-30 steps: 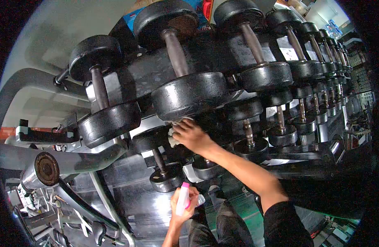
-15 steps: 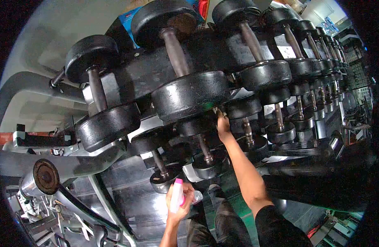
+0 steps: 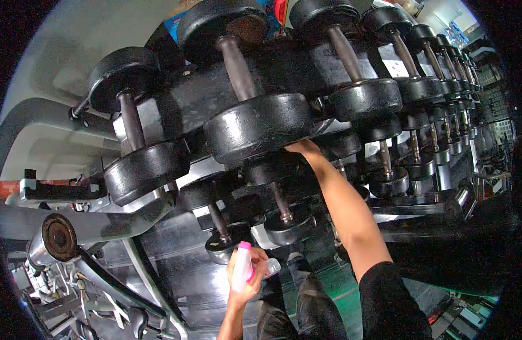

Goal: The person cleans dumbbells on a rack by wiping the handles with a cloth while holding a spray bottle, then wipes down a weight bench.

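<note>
Risen under the scuffed black dumbbell (image 3: 255, 127), right hand (image 3: 304, 148) grip unclear; left hand (image 3: 245, 277) clutches pink-capped spray bottle (image 3: 242, 266).

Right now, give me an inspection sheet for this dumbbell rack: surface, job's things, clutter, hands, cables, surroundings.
Surface: tiered metal rack, tiers filled with black dumbbells; shelf edges look worn.
Job's things: spray bottle with a pink cap; large dumbbell on the upper tier.
Clutter: nothing seen.
Hands: left hand is closed around the spray bottle, low in front of the rack; right hand reaches up under the large dumbbell's near head, fingers hidden behind it, so its grip cannot be told.
Cables: nothing seen.
Surroundings: rusty bar end and grey machine frame lower left; green floor below; more dumbbells run off to the right.
</note>
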A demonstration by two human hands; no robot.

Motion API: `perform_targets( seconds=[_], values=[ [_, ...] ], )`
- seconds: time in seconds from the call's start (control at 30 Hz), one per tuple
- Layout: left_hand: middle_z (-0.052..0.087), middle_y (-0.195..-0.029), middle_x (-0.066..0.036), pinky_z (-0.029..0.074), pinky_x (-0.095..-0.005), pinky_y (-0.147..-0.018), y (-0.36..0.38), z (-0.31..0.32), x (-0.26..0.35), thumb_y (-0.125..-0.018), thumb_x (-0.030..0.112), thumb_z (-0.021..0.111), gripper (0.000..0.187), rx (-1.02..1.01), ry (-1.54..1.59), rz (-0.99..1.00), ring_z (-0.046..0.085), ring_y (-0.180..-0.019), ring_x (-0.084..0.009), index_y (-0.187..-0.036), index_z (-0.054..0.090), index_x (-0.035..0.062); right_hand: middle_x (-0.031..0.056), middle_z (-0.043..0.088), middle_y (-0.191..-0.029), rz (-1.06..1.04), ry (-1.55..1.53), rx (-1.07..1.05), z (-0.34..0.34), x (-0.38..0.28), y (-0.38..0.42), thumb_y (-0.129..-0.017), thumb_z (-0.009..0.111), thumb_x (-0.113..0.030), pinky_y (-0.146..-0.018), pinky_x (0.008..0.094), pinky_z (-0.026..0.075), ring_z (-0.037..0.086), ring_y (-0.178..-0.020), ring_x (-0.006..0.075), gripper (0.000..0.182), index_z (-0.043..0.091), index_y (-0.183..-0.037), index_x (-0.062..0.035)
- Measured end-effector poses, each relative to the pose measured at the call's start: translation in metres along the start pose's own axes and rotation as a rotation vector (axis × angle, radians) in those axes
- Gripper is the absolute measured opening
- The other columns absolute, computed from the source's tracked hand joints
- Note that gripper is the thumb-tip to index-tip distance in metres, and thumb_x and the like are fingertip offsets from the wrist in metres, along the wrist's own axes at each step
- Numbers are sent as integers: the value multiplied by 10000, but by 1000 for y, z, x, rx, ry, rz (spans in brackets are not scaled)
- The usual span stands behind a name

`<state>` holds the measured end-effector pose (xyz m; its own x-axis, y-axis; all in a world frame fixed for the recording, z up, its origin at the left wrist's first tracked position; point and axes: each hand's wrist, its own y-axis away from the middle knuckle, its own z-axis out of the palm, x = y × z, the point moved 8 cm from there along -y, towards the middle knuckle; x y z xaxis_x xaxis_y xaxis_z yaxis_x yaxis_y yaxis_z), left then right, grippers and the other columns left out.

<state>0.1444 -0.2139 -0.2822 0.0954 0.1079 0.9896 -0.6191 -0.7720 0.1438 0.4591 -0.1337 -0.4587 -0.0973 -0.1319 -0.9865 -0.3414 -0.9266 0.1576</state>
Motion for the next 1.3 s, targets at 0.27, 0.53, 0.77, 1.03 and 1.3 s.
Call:
perform_targets(
  seconds=[0.27, 0.53, 0.77, 1.03, 1.3],
  values=[
    [602, -847, -135, 493, -272, -539, 6, -5, -5, -795, -93, 594, 239, 67, 14, -64, 585, -596, -137, -961, 464, 19, 121, 662, -1005, -19, 924, -134, 31, -35, -44, -810, 654, -435, -827, 405, 469, 614, -905, 244, 421, 651, -1034, -79],
    [627, -843, -95, 470, -254, -567, 20, -11, -8, -766, -51, 644, 238, 144, -1, -117, 567, -625, -117, -930, 492, 30, 115, 659, -1027, -41, 1218, -168, 98, -24, -79, -801, 655, -458, -854, 399, 462, 609, -930, 248, 449, 649, -1050, -84],
    [635, -824, -97, 481, -256, -601, 32, -14, -1, -754, -82, 660, 265, 166, 12, -50, 578, -654, -116, -925, 490, 25, 109, 657, -1046, -21, 1207, -21, 57, -6, -85, -794, 656, -478, -878, 393, 457, 604, -951, 251, 474, 647, -1064, -88],
    [642, -838, -105, 482, -254, -610, 39, -9, -2, -749, -91, 665, 274, 168, 46, -96, 586, -686, -117, -923, 495, 35, 103, 654, -1068, -178, 1077, -342, 106, -34, -64, -786, 657, -500, -906, 387, 451, 599, -976, 254, 502, 645, -1080, -94],
    [623, -816, -126, 487, -274, -508, 44, 4, 22, -775, -73, 623, 235, 66, -7, 49, 605, -601, -141, -917, 474, 41, 130, 538, -1297, -141, 1028, -180, 39, 1, -65, -773, 669, -450, -1046, 414, 356, 489, -1200, 287, 582, 567, -1234, -110]
  ],
)
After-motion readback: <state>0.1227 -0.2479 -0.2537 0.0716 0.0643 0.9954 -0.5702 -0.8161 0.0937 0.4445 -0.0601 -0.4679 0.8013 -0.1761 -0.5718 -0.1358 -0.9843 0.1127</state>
